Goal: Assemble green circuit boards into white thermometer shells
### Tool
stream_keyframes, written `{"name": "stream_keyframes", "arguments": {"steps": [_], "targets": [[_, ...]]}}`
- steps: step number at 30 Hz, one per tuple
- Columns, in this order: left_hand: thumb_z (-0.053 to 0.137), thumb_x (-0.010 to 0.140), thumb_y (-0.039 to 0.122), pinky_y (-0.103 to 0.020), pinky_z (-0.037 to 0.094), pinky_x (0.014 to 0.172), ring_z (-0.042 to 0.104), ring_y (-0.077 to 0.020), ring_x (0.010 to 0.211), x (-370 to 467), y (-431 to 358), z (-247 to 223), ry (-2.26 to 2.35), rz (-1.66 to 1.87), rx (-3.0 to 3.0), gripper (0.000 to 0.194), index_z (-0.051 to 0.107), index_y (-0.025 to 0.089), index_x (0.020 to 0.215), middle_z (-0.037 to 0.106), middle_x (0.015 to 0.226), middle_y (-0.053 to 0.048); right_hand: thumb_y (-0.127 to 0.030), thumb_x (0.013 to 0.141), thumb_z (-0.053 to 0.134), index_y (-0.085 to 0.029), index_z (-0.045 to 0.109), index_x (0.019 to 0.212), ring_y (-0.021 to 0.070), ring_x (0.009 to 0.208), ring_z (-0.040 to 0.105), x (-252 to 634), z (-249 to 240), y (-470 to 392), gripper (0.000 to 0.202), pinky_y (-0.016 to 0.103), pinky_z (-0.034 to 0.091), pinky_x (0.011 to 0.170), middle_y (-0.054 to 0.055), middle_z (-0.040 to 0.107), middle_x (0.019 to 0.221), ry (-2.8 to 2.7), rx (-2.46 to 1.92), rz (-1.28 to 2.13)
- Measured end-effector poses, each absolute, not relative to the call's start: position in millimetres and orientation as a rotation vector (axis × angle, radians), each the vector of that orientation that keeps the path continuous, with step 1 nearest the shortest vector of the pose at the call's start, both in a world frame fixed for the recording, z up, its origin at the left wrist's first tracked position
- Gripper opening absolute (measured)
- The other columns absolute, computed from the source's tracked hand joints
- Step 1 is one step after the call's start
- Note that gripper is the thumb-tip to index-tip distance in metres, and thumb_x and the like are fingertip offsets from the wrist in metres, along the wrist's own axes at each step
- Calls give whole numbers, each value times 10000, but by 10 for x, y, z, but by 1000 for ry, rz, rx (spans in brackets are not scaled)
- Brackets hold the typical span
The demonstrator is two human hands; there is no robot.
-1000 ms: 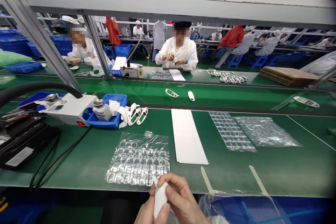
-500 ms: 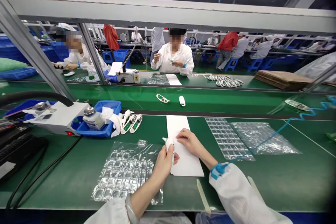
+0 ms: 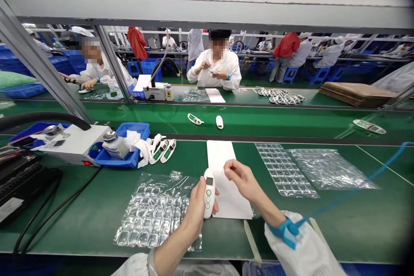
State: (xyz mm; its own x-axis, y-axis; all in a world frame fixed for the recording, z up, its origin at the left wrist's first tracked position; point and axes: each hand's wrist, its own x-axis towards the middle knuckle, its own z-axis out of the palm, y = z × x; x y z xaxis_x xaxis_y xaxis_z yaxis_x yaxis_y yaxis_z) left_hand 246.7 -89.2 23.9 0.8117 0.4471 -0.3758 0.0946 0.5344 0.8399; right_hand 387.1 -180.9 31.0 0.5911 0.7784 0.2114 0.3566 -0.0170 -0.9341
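My left hand [image 3: 196, 205] is wrapped round a white handheld device [image 3: 209, 193], held upright with its small dark screen and round buttons facing me. My right hand [image 3: 241, 177] hovers over the white paper [image 3: 221, 155], right of the device and apart from it. Its fingers are curled together, and anything between the fingertips is too small to make out. Under and beside my left forearm lies a clear plastic sheet of small square pieces [image 3: 152, 207]. Two open device halves with green circuit boards [image 3: 168, 151] rest by the blue tray.
A blue tray [image 3: 129, 163] holds a bottle [image 3: 114, 144] beside a grey-white box [image 3: 74, 142]. More clear sheets [image 3: 284, 168] lie right. Device parts [image 3: 219, 122] sit on the green belt [image 3: 155, 116]. A blue cord runs from my right wrist. A person [image 3: 215, 69] works opposite.
The device in my left hand has turned so its screen and buttons face me. My right hand has moved slightly right, away from it, its fingers more curled. The belt parts have shifted.
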Motion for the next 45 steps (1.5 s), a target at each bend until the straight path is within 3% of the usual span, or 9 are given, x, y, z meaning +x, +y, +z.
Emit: {"name": "stream_keyframes", "arguments": {"steps": [4,12,27,34,40,42,45], "targets": [[395,866,635,-218,297,445,454,-112,410,2300,-922,264,599,283,954,522,556,153,745,526,433,10,-289,914,513,-200,513,764,136,636,482,3386,528,-1785,174,262,397,609,-18,489,709,-973,-1452,655],[409,872,609,-219,314,456,459,-111,427,2129,-970,275,660,304,933,500,537,161,690,514,439,14,-209,936,460,-203,505,795,132,650,483,3153,460,-1686,148,250,403,595,-8,491,760,-1043,-1590,523],[391,836,684,-204,327,452,445,-103,424,2056,-978,327,675,312,934,580,562,133,771,509,443,19,-214,957,411,-208,490,825,126,652,481,3108,457,-1679,154,231,430,557,-7,466,785,-1096,-1604,530],[337,882,641,-195,344,460,452,-98,435,2015,-981,300,676,314,1007,546,539,143,784,488,449,30,-219,956,423,-203,506,801,137,680,516,3060,495,-1669,177,248,432,581,8,495,803,-1144,-1681,435],[450,899,534,-184,281,375,377,-55,363,1989,-921,240,569,411,1183,375,489,186,764,454,534,77,-351,949,478,-217,468,936,117,454,495,3013,352,-1587,135,237,426,458,-65,474,566,-827,-1410,749],[381,921,539,-193,292,380,380,-66,356,1969,-903,222,587,400,1195,412,490,185,741,450,487,72,-357,936,509,-224,475,1024,107,479,504,3002,329,-1568,162,235,436,464,-40,526,669,-797,-1346,757],[316,932,552,-207,310,398,387,-91,356,1920,-891,218,616,391,1261,442,499,189,757,407,416,80,-331,881,608,-259,511,1168,108,652,545,2973,375,-1556,312,230,460,500,62,509,1118,-892,-1335,703]]}}
